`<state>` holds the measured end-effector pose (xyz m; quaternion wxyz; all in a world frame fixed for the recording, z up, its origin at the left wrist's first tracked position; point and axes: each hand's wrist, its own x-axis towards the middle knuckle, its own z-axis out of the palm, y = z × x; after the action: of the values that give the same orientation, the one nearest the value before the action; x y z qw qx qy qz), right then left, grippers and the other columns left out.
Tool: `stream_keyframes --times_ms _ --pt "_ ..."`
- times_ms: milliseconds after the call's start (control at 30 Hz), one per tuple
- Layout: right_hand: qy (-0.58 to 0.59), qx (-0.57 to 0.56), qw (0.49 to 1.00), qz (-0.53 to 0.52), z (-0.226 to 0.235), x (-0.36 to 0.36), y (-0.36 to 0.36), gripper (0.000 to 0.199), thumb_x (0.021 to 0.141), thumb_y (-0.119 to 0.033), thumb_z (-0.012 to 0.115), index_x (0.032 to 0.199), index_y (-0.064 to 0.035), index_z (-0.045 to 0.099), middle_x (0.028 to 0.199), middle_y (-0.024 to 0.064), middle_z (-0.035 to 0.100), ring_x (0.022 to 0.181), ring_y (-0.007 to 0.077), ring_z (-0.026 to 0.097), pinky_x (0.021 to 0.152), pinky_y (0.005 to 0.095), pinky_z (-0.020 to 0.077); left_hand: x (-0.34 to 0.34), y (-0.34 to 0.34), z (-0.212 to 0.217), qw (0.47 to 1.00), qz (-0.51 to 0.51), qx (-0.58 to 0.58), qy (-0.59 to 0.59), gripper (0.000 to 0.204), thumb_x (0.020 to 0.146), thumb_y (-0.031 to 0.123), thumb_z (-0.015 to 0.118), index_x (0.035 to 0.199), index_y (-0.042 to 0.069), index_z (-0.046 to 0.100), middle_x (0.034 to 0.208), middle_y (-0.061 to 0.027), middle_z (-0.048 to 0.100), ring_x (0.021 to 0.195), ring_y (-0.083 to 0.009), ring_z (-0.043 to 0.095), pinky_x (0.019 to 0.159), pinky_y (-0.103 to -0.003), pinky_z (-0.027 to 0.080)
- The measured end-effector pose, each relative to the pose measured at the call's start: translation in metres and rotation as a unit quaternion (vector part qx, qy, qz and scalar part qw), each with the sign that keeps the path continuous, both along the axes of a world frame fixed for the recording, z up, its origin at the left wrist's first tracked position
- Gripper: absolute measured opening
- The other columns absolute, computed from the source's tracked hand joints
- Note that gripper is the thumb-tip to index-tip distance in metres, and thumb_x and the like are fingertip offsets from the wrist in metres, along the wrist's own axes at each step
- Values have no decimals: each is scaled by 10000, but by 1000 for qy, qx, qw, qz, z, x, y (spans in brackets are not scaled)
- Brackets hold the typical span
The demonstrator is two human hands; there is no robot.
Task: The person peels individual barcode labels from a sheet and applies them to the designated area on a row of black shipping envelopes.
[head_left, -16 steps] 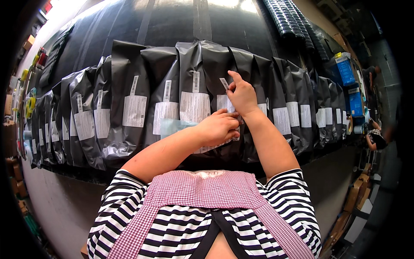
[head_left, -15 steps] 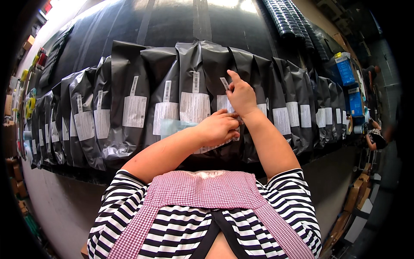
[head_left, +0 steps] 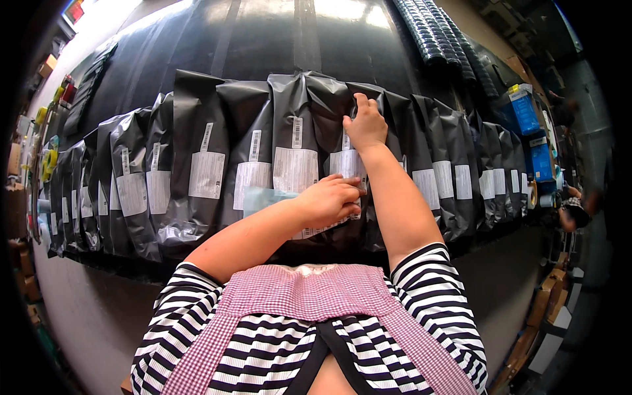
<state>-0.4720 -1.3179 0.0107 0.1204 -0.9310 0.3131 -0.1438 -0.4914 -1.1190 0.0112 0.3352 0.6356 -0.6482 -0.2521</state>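
Observation:
Grey plastic mailing bags stand in a long overlapping row, with white printed labels on their fronts. My right hand (head_left: 367,125) rests on the upper part of a bag (head_left: 329,99) just right of centre, fingers apart and slightly bent. Beside its thumb, a narrow barcode sticker (head_left: 345,140) lies above that bag's large white label (head_left: 343,162). Lower down, my left hand (head_left: 330,199) has its fingers curved over a sheet of barcode stickers (head_left: 319,230), partly hidden beneath it. A pale blue-green strip (head_left: 262,200) shows beside my left forearm.
The bags lean on a broad black surface (head_left: 263,39). Dark ribbed rolls (head_left: 431,39) lie at the back right, near blue boxes (head_left: 525,110). Yellow tape rolls (head_left: 49,161) stand at the far left. Another person (head_left: 574,209) is at the right edge.
My right hand has moved up the bag. The barcode sticker, tilted beside its fingers before, now lies upright on the bag. My left hand has barely moved.

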Motion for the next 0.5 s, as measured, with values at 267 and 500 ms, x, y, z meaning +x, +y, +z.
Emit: stream_keyframes --times_ms 267,500 --pt "-186 336 910 155 46 -81 15 183 979 -138 660 1124 -28 651 821 1 632 719 69 581 685 229 487 6 8 30 994 93 17 54 271 901 316 726 968 63 655 920 -169 657 919 -394 623 787 -483 497" --pt "-149 585 774 191 76 -157 51 233 848 -87 794 1031 -25 664 893 35 708 803 80 660 705 226 518 1 14 65 959 257 -53 109 297 841 271 803 831 11 659 792 -119 604 746 -288 606 663 -389 470"
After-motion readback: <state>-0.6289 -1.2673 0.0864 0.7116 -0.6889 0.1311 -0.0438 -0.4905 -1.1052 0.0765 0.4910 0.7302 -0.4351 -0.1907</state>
